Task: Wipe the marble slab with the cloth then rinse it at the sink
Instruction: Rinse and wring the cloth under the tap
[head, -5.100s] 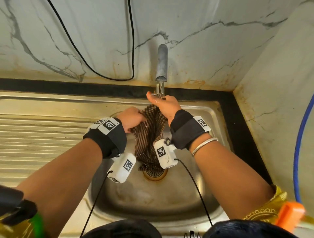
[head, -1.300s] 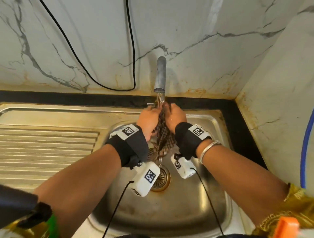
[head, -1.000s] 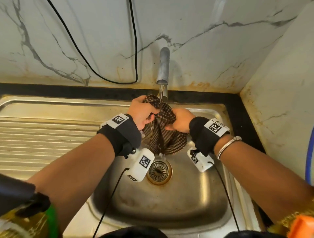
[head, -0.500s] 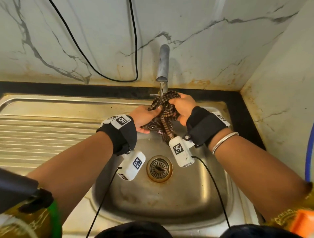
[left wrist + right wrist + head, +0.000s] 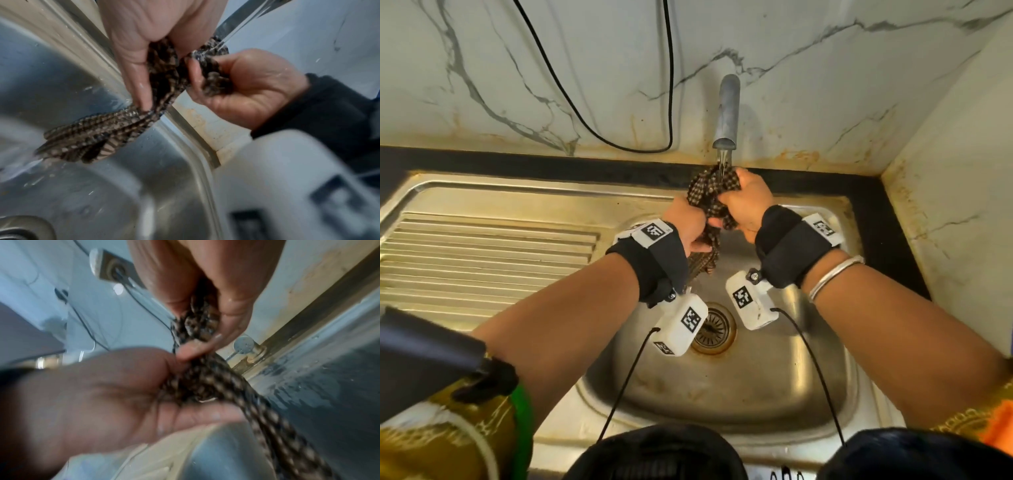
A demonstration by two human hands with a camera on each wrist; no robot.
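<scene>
A brown checked cloth (image 5: pixel 709 192) is bunched under the tap (image 5: pixel 727 109), and a thin stream of water falls on its top. My left hand (image 5: pixel 688 226) grips the lower part of the cloth, whose tail hangs down over the sink basin (image 5: pixel 722 394). My right hand (image 5: pixel 746 202) grips the upper bunch just below the spout. In the left wrist view the left hand (image 5: pixel 133 35) wraps the wet cloth (image 5: pixel 160 91), with the right hand (image 5: pixel 246 91) beside it. In the right wrist view the right hand (image 5: pixel 226 288) and left hand (image 5: pixel 102 394) clasp the twisted cloth (image 5: pixel 216 378).
The steel sink has a round drain (image 5: pixel 710 329) below my wrists and a ribbed draining board (image 5: pixel 482 257) on the left. Marble walls (image 5: pixel 825 85) stand behind and to the right. A black cable (image 5: pixel 619 137) hangs on the back wall.
A second ago the cloth was spread wider between my hands. The hands have since come closer together and bunched it tightly, higher under the spout.
</scene>
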